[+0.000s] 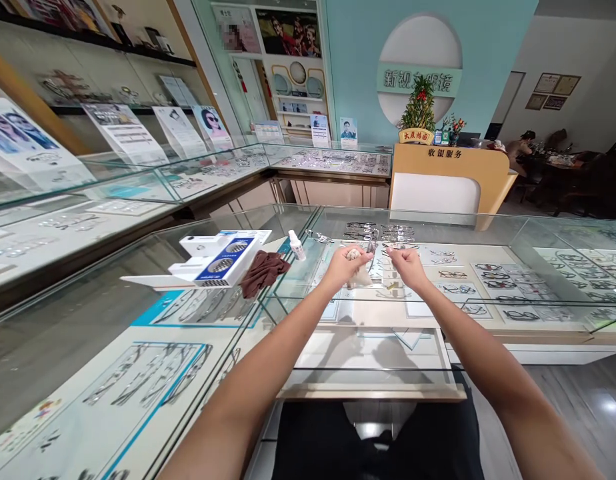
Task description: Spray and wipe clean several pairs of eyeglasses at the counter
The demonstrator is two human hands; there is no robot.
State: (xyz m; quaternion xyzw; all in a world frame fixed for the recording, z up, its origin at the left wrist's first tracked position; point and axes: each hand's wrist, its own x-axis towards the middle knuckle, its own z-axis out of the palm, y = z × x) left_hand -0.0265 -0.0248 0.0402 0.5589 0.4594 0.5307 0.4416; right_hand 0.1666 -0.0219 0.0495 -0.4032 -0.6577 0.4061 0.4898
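Observation:
Both of my hands are raised above the glass display counter, close to each other. My left hand [347,263] is closed around a crumpled pale cloth [359,272], and a pair of glasses [373,245] stands at its fingertips. Just to the right, my right hand [407,263] has its fingers pinched near the glasses; a thin part seems to be between them, too small to make out. On the glass to the left lie a brown cloth [264,272], a white spray bottle [297,245] standing upright, and a blue and white box [228,260].
Rows of glasses lie inside the glass counter [358,313]. An open drawer [373,393] juts out below my forearms. Another display case [333,160] and a cashier desk [438,173] stand beyond. A person [522,150] sits at the far right.

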